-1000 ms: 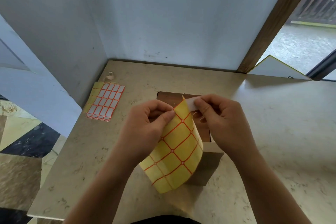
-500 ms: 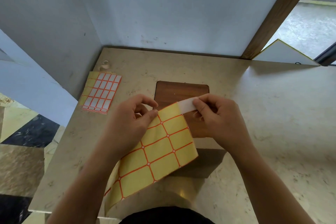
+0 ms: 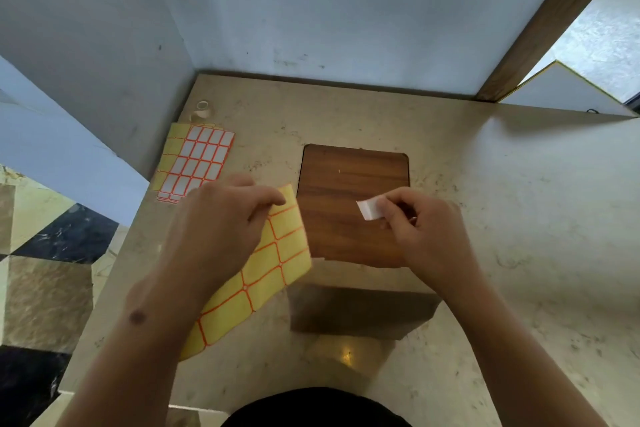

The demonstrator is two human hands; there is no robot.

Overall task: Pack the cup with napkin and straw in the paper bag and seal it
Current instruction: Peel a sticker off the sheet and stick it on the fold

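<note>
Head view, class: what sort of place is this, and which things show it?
Probably a small indoor packing corner. A marble-look counter meets plain walls, a label sheet lies on it, and a brown paper bag stands below hands peeling a white sticker.

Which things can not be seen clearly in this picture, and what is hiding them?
- Head view: the paper bag is folded shut, so cup, napkin and straw cannot be seen.
- The yellow backing sheet is partly covered by the left hand.
- The white sticker is partly hidden under the right hand fingertips.
- The small object near the wall is too small to identify.
- The label sheets: the stack's count is unreadable.
</note>
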